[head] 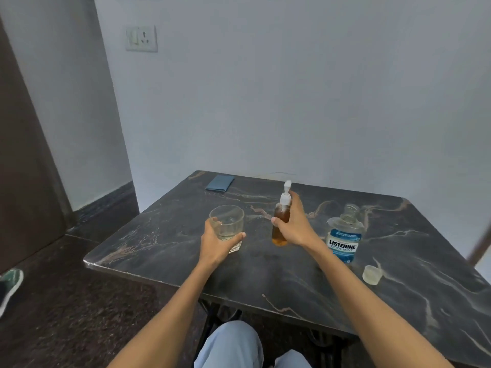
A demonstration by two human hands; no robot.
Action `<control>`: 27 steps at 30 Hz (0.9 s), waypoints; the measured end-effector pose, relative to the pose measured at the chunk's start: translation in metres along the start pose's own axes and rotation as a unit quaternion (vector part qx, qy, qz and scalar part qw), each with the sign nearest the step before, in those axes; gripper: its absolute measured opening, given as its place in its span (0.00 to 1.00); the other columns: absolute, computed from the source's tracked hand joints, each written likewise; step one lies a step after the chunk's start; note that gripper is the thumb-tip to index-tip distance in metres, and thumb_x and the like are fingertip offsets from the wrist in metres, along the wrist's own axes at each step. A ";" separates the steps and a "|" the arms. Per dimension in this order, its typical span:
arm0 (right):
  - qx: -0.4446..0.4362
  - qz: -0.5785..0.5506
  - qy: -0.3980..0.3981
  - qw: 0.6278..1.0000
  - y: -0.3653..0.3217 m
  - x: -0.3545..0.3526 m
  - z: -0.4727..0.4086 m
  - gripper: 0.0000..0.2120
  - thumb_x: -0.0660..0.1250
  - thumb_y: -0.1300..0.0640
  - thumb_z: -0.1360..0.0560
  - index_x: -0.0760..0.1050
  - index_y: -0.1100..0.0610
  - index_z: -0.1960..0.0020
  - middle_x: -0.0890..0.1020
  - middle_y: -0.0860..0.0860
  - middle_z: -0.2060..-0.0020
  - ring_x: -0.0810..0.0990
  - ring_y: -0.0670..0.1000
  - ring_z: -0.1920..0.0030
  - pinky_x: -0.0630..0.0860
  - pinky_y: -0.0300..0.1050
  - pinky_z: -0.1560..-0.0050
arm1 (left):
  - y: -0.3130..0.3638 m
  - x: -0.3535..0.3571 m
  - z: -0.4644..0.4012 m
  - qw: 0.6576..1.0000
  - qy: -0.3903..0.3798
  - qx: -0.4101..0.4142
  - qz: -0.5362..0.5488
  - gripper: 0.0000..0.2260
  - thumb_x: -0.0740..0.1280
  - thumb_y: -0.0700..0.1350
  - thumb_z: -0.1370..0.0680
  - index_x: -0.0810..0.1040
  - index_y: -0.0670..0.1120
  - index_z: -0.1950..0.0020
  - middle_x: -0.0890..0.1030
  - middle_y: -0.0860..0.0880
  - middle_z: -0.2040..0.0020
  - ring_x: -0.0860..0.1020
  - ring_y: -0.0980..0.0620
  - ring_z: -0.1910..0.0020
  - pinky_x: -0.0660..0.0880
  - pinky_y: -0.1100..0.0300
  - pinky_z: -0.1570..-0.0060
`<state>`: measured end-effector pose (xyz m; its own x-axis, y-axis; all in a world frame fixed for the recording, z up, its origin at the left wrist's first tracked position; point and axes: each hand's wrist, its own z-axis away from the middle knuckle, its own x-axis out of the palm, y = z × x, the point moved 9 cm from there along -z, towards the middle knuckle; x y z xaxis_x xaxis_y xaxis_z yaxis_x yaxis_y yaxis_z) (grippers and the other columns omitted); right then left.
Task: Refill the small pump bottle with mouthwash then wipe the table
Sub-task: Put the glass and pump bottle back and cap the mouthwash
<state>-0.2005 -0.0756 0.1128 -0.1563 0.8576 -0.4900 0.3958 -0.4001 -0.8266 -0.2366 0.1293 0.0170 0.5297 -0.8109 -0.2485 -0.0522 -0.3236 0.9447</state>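
**Both hands on the surface: glass in the left, pump bottle in the right**

Your left hand (215, 239) is wrapped around the clear glass (227, 224), thumb on the near right side and fingers on the left; its grip is closed on the glass, which stands upright on the dark marbled surface (164, 243) with a little pale liquid at the bottom.

Your right hand (293, 224) has its grip closed on the small pump bottle (281, 221), which holds amber liquid and stands upright near the middle of the surface, just right of the glass. Your thumb lies across the front of the bottle's body, and your fingers reach up behind toward the white pump head (286, 191).

Just to the right of that hand stands the mouthwash bottle (345, 236), clear with a blue label, its neck uncapped. Its clear cap (372, 274) lies on the surface nearer to you and a little further right, apart from the bottle.

At the far left corner of the surface lies a flat blue wallet (220, 183). A shoe (10, 286) shows on the floor at the left edge.
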 end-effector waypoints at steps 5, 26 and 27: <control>-0.016 0.035 0.029 0.999 -0.027 -0.042 -0.041 0.27 0.73 0.61 0.31 0.66 0.57 0.36 0.73 0.51 0.44 0.72 0.49 0.45 0.68 0.41 0.47 | 0.053 0.009 -0.037 0.998 0.000 0.058 0.002 0.39 0.79 0.57 0.39 0.66 0.46 0.35 0.75 0.48 0.40 0.74 0.47 0.40 0.73 0.53 0.41; 0.059 0.093 0.006 0.994 0.123 -0.116 -0.261 0.26 0.74 0.64 0.33 0.71 0.63 0.38 0.78 0.58 0.44 0.76 0.58 0.44 0.73 0.51 0.41 | 0.040 0.147 -0.260 0.995 -0.014 0.081 -0.060 0.33 0.79 0.57 0.39 0.64 0.49 0.44 0.73 0.52 0.51 0.73 0.53 0.51 0.65 0.73 0.62; 0.062 0.090 0.011 0.994 0.135 -0.116 -0.267 0.25 0.75 0.64 0.33 0.71 0.63 0.39 0.78 0.58 0.44 0.77 0.58 0.44 0.73 0.51 0.41 | 0.033 0.150 -0.267 0.994 -0.011 0.081 -0.066 0.33 0.79 0.57 0.39 0.64 0.49 0.44 0.73 0.51 0.50 0.73 0.53 0.51 0.65 0.72 0.62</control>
<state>0.1128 -0.1431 0.1324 -0.0730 0.7751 -0.6277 0.3008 -0.5829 -0.7548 0.0672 0.1267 0.0674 0.5231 -0.7657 -0.3744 -0.1198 -0.5010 0.8571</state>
